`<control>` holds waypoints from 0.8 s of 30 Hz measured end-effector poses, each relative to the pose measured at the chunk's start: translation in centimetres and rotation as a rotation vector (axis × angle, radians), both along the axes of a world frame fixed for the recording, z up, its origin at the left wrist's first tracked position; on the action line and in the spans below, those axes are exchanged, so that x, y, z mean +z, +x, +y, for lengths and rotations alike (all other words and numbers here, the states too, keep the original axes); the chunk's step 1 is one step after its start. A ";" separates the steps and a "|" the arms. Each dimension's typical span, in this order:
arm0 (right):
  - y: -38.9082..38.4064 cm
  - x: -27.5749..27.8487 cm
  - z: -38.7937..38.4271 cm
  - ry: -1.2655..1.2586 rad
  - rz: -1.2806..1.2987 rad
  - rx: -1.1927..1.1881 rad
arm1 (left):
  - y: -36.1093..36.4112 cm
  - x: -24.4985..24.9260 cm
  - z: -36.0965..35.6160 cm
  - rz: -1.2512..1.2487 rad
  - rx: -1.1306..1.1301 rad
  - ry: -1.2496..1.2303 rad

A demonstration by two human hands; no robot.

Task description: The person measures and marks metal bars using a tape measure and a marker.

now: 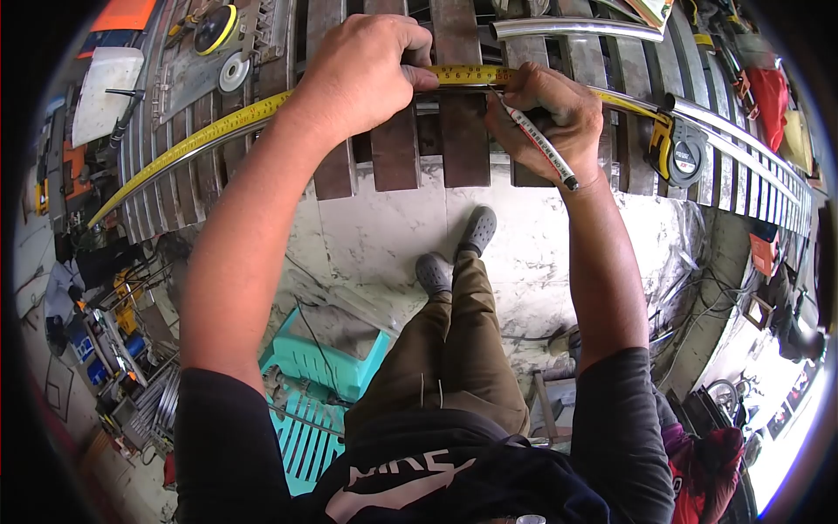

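A yellow tape measure blade (pixel 208 127) runs out across the slatted metal bench (pixel 394 155), lying along a thin shiny metal tube or bar. My left hand (pixel 371 74) is closed on the blade, thumb and fingers pinching it near the middle. Just to the right, my right hand (pixel 554 113) grips a white marker pen (pixel 543 148). Its tip points up at the blade's lower edge, and the fingers also touch the blade there. The black-and-yellow tape measure case (pixel 679 155) hangs at the bench's front edge on the right.
Metal tubing (pixel 576 30) lies across the back of the slats. A yellow-rimmed disc (pixel 216 30) and a grey disc (pixel 234 72) rest at the left. Below stands a turquoise plastic stool (pixel 371 367). Cables (pixel 720 293) trail over the floor at right.
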State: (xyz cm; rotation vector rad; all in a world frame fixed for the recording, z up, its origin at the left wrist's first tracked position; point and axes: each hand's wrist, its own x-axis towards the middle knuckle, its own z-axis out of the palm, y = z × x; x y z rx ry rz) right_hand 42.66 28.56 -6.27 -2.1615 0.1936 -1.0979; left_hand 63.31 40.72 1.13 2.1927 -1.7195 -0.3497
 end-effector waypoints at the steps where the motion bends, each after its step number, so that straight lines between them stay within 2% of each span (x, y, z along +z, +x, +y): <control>1: 0.0 0.0 0.0 -0.004 0.006 -0.005 | 0.0 0.0 0.0 -0.001 0.002 0.002; 24: -0.2 0.0 0.1 -0.026 0.076 -0.035 | -0.1 0.1 0.0 -0.008 -0.007 0.005</control>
